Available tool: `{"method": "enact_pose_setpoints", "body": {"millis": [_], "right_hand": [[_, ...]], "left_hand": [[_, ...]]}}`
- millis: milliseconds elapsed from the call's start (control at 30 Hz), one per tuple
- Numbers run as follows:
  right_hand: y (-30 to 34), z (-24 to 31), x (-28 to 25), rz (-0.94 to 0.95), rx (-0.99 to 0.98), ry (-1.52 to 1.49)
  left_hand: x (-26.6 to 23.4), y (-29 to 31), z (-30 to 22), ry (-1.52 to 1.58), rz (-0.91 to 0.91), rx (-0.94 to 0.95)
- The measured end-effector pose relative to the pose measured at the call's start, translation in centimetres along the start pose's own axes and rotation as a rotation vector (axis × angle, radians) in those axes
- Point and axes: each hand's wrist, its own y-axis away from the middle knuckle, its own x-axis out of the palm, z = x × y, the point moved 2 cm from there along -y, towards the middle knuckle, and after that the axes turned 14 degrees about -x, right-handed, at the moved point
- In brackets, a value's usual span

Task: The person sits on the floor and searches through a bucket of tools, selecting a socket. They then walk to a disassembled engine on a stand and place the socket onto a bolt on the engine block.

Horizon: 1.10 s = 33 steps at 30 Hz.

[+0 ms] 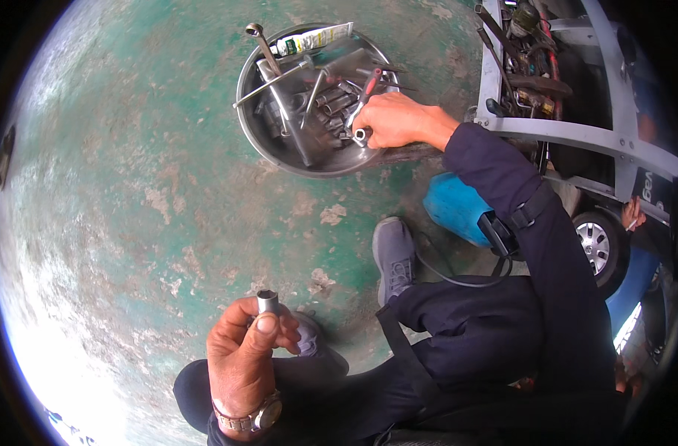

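My left hand [242, 357] is raised near the lower middle, pinching a short chrome socket [268, 301] upright between thumb and fingers. My right hand [402, 120] reaches into the right side of a round metal bowl [259, 152]. Its fingers are closed on a chrome piece with a socket-like round end [361, 137]; the rest of that piece is hidden. Against those fingers lies a tool with a red and black handle [371, 83]. Several loose sockets [335, 102], a T-shaped bar [279, 83], a ring-ended wrench [262, 46] and a white-and-yellow tube [315, 39] fill the bowl.
A blue rounded object [458, 208] with a black part and a cable lies beside my shoe [395, 256]. At the right, a grey metal frame [554, 130] holds greasy parts. Beyond it are a car wheel [599, 249] and another person's hand [633, 214]. Worn green floor [168, 163] surrounds the bowl.
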Motion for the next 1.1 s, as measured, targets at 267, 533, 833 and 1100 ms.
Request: {"method": "enact_pose_setpoints", "body": {"millis": [267, 533, 833, 1100], "right_hand": [[0.6, -0.9, -0.2, -0.119, 0.000, 0.000], [0.0, -0.3, 0.0, -0.083, 0.033, 0.026], [-3.4, 1.6, 1.7, -0.265, -0.130, 0.027], [-5.8, 1.9, 3.9, -0.307, -0.181, 0.296]], "left_hand": [[-0.1, 0.0, 0.3, -0.002, -0.006, 0.011], [0.0, 0.1, 0.3, 0.002, -0.002, 0.021], [-0.1, 0.2, 0.4, -0.005, -0.016, 0.007], [-0.1, 0.1, 0.2, -0.024, -0.031, 0.021]]}}
